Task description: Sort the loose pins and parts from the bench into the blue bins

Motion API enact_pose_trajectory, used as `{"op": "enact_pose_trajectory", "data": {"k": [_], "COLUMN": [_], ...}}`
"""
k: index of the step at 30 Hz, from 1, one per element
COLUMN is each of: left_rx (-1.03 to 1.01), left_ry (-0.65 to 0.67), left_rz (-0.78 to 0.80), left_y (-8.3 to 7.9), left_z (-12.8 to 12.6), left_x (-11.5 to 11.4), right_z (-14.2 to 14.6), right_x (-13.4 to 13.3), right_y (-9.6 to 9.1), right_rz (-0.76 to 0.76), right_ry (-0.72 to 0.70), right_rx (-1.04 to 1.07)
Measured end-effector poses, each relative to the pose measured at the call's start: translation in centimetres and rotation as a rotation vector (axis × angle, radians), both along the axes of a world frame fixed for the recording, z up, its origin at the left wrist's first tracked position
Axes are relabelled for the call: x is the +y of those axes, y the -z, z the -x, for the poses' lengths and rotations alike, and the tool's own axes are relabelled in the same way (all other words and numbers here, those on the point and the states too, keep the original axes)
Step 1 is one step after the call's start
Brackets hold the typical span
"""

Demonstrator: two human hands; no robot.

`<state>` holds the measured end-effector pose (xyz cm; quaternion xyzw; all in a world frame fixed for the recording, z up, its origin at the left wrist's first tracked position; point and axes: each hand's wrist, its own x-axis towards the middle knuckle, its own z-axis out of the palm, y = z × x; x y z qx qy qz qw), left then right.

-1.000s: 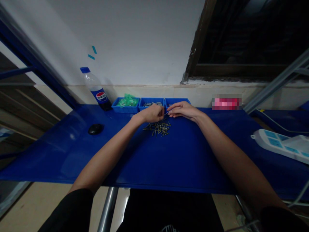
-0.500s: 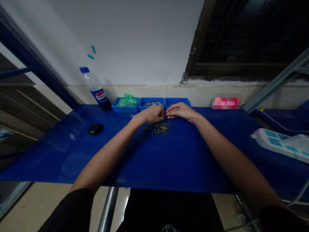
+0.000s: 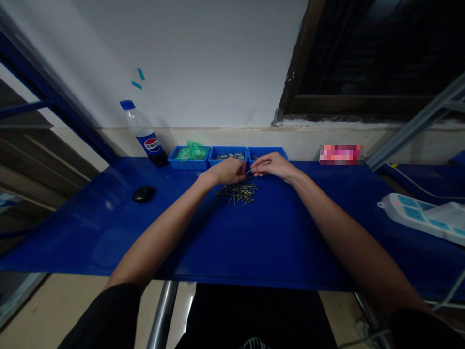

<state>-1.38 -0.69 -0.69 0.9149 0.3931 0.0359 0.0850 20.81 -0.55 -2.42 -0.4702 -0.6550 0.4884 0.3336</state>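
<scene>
Above a loose pile of thin brass-coloured metal pins [image 3: 240, 193], my two hands are close together. My right hand [image 3: 273, 165] pinches one end of a slim metal pin [image 3: 249, 171] between thumb and fingertips. That pin slants across the narrow gap toward my left hand [image 3: 230, 171]. The left fingers are curled closed at the pin's other end, and what lies inside them is hidden. Just behind the hands stand a blue bin of small metal parts [image 3: 220, 162] and another blue bin [image 3: 284, 156], partly covered by my right hand.
A blue bin with a green bag [image 3: 192, 153] and a cola bottle [image 3: 147, 137] stand at the back left. A black mouse [image 3: 143, 194] lies on the blue table [image 3: 225, 247]. On the right are a white power strip [image 3: 417, 213] and a blurred pink item [image 3: 341, 155].
My right hand has shifted slightly right, widening the gap between the hands, and more of the slim pin shows. My left hand is almost still.
</scene>
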Motion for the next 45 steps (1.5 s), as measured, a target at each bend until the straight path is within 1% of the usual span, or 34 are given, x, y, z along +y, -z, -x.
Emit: {"op": "enact_pose_trajectory", "data": {"k": [3, 6, 9, 12, 16, 20, 26, 32, 35, 39, 42, 45], "left_rx": [0.070, 0.142, 0.202, 0.205, 0.173, 0.123, 0.090, 0.038, -0.061, -0.277, -0.376, -0.434], "left_ry": [-0.032, -0.081, -0.141, -0.181, -0.173, -0.182, -0.182, -0.155, -0.112, -0.048, -0.032, -0.023], "left_rz": [-0.016, 0.003, 0.052, 0.105, 0.141, 0.139, 0.137, 0.080, 0.041, 0.101, 0.105, 0.090], "left_y": [0.7, 1.3, 1.4, 1.1, 0.7, 0.7, 0.8, 0.5, -0.1, -0.8, -0.9, -0.8], "left_z": [0.8, 1.3, 1.2, 0.7, 0.4, 0.2, -0.1, 0.5, 1.0, 1.2, 0.8, 0.3], "left_x": [0.7, 1.1, 1.0, 0.6, 0.3, 0.2, -0.1, 0.4, 0.7, 0.4, 0.0, -0.3], "right_z": [-0.6, -1.1, -1.2, -0.9, -0.6, -0.7, -0.7, -0.8, -0.8, -0.6, -0.5, -0.5], "right_x": [0.6, 1.2, 1.4, 1.2, 0.9, 1.1, 1.2, 1.1, 1.1, 0.8, 0.5, 0.1], "right_y": [-0.3, -0.4, -0.4, -0.3, -0.1, 0.1, 0.3, 0.2, 0.2, 0.1, 0.0, -0.2], "right_rz": [-0.073, -0.135, -0.133, -0.101, -0.070, -0.056, -0.045, -0.050, -0.041, 0.043, 0.143, 0.184], "right_ry": [0.155, 0.318, 0.375, 0.349, 0.278, 0.238, 0.225, 0.209, 0.185, 0.103, 0.035, -0.015], "right_rx": [0.029, 0.026, 0.022, 0.020, 0.002, -0.005, -0.008, -0.028, -0.031, -0.032, 0.026, 0.094]}}
